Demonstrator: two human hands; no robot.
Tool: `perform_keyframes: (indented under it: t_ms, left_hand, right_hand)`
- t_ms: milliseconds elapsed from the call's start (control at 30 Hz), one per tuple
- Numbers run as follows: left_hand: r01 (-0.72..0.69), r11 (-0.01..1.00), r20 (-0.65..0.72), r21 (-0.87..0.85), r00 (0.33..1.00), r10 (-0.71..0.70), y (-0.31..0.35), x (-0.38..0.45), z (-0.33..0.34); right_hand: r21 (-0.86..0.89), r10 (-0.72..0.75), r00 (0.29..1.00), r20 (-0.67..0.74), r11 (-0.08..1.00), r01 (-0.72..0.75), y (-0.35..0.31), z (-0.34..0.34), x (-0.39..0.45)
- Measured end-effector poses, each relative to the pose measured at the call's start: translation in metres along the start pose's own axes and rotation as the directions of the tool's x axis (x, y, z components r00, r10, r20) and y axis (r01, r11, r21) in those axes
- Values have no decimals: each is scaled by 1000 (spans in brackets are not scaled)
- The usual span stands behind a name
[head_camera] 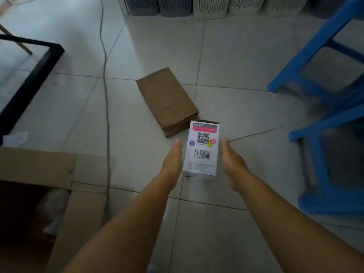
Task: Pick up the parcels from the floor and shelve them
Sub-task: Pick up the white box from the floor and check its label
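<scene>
Two hands reach down toward a white parcel [201, 149] on the tiled floor [246, 56]: the left hand [173, 161] lies just beside its left edge and the right hand [232, 164] just off its right edge, both flat and unclenched, gripping nothing. Beyond the fingertips a brown parcel [167, 101] rests on the floor, its near end touching or just beside the white one. Farther out to the left hand's side sits an open cardboard carton [39, 168], and to the right hand's side a blue stool [325, 95].

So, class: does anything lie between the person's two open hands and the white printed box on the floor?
Nothing visible. The left hand and right hand flank the white printed box with only bare tile between. The brown cardboard parcel lies beyond it, out of the way.
</scene>
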State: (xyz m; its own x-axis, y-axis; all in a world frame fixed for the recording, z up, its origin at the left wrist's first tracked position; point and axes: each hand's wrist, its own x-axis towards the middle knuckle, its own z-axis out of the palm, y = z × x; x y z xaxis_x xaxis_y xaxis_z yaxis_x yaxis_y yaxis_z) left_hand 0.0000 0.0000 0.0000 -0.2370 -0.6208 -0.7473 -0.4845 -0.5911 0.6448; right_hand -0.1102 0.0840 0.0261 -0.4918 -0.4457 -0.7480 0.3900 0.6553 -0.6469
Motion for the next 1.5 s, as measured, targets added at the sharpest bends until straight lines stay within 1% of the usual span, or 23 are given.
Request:
perform_keyframes:
  t_ms: [133, 233, 333, 500, 600, 667, 733, 800, 900, 967, 1067, 1133, 1167, 1267, 1333, 1433, 1500]
  left_hand:
    - [-50, 997, 50, 50, 998, 47, -10, 40, 6]
    - [-86, 990, 67, 110, 995, 79, -16, 68, 15]
    - [-100, 984, 83, 151, 993, 88, -23, 92, 22]
    - [-103, 988, 127, 114, 988, 89, -24, 114, 29]
    - [-131, 988, 112, 75, 986, 122, -20, 119, 35]
    - [-166, 981, 121, 97, 981, 154, -19, 118, 37]
    - [-205, 971, 147, 126, 971, 186, -19, 115, 39]
    - [-221, 969, 176, 109, 964, 200, -22, 116, 43]
    - [-216, 975, 219, 48, 955, 201, -26, 121, 52]
    - [-199, 979, 239, 41, 954, 183, -29, 121, 56]
    - [-196, 981, 246, 13, 951, 186, -29, 120, 53]
    - [-160, 986, 221, -37, 961, 164, -25, 118, 47]
    - [-172, 984, 204, -47, 963, 178, -24, 120, 42]
    - [-197, 980, 195, -14, 961, 195, -28, 129, 31]
    - [-179, 983, 250, -41, 951, 184, -33, 135, 27]
    - [-184, 980, 340, -73, 920, 197, -37, 138, 21]
    - [-196, 977, 373, -80, 903, 212, -34, 136, 20]
  right_hand:
    - [-25, -60, 998, -22, 998, 60, 24, 11, 51]
    - [-89, -130, 990, -57, 988, 125, 38, 20, 90]
    - [-128, -145, 988, -55, 982, 137, 48, 26, 116]
    - [-209, -124, 991, -45, 971, 112, 59, 33, 142]
    - [-262, -138, 981, -138, 960, 99, 60, 29, 152]
    - [-330, -115, 972, -204, 943, 42, 62, 22, 156]
    - [-332, -74, 968, -238, 943, -9, 64, 14, 158]
    - [-309, -51, 969, -241, 951, -27, 67, 10, 161]
    - [-300, -64, 981, -186, 954, 6, 69, 11, 162]
    - [-271, -59, 985, -163, 962, 13, 71, 10, 165]
    - [-89, -19, 991, -132, 996, 8, 75, -1, 173]
    - [66, -12, 998, -69, 998, 17, 78, -10, 173]
    - [122, -26, 999, -27, 992, 29, 78, -15, 172]
    - [158, -82, 992, 94, 985, 66, 79, -23, 170]
    - [180, -122, 971, 207, 980, 85, 78, -26, 170]
    - [311, -216, 910, 354, 945, 103, 77, -31, 170]
    - [410, -266, 865, 426, 909, 78, 78, -37, 170]
